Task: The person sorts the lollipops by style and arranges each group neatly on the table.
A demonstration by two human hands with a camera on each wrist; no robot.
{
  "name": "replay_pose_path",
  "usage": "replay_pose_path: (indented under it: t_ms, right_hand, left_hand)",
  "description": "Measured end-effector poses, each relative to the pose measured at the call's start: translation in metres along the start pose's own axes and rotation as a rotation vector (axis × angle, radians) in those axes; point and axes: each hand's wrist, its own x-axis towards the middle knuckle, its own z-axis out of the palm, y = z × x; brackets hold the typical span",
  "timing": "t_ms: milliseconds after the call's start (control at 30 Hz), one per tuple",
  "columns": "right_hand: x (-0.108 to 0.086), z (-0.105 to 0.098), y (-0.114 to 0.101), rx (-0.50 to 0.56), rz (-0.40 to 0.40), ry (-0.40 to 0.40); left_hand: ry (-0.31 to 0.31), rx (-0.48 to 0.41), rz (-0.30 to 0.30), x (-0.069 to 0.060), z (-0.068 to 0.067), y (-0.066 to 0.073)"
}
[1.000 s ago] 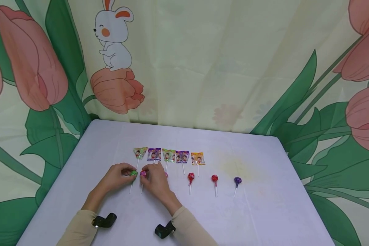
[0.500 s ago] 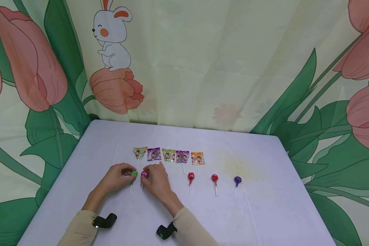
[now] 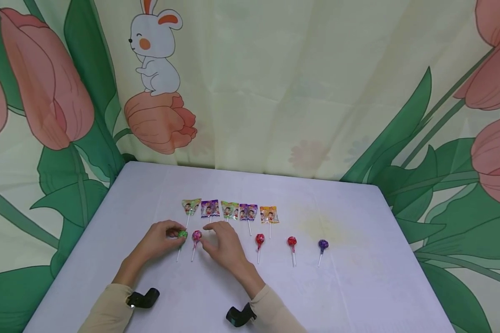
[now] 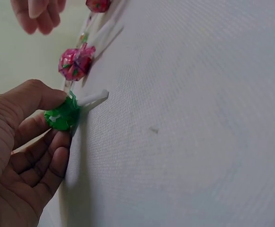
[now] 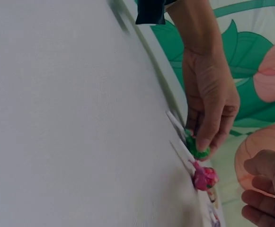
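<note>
My left hand [image 3: 162,240] pinches the head of a green-wrapped lollipop [image 4: 61,115] between thumb and fingers, its white stick lying toward me on the table. Just right of it a pink-wrapped lollipop [image 3: 196,235] lies by itself. My right hand [image 3: 227,247] is beside that pink lollipop, thumb and fingers spread apart with nothing between them. In the right wrist view, a gap shows between the right hand [image 5: 270,184] and the pink lollipop [image 5: 205,178]. Another red-pink lollipop [image 4: 98,4] is at the top of the left wrist view; my right hand covers it in the head view.
Two red lollipops [image 3: 260,239] [image 3: 291,241] and a purple lollipop [image 3: 323,244] continue the row rightward. Behind runs a row of several flat-bagged lollipops, among them a green one [image 3: 190,206] and an orange one [image 3: 269,214]. A white cloth covers the table [image 3: 358,286]; a printed curtain hangs behind.
My right hand has let go of the pink lollipop and moved a little to the right, its fingers opening. The left hand stays on the green lollipop.
</note>
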Motion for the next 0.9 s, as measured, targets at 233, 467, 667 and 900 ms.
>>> replay_pose_path:
  t_ms: [233,467,667,900]
  right_hand:
    - [-0.009,-0.010,0.008,0.057,0.014,0.024]
    - [-0.016,-0.015,0.018,0.032,0.023,0.071]
    - [-0.021,-0.016,0.026,0.027,0.043,0.089]
    - [-0.024,-0.014,0.033,0.011,0.086,0.064]
  left_hand:
    - [-0.003,0.006,-0.005,0.001,0.001,-0.001]
    - [-0.005,0.005,-0.011,0.002,0.002,-0.001]
    - [-0.009,-0.002,-0.015,0.001,0.002,-0.001]
    - [-0.008,0.004,-0.018,0.001,0.002,-0.001]
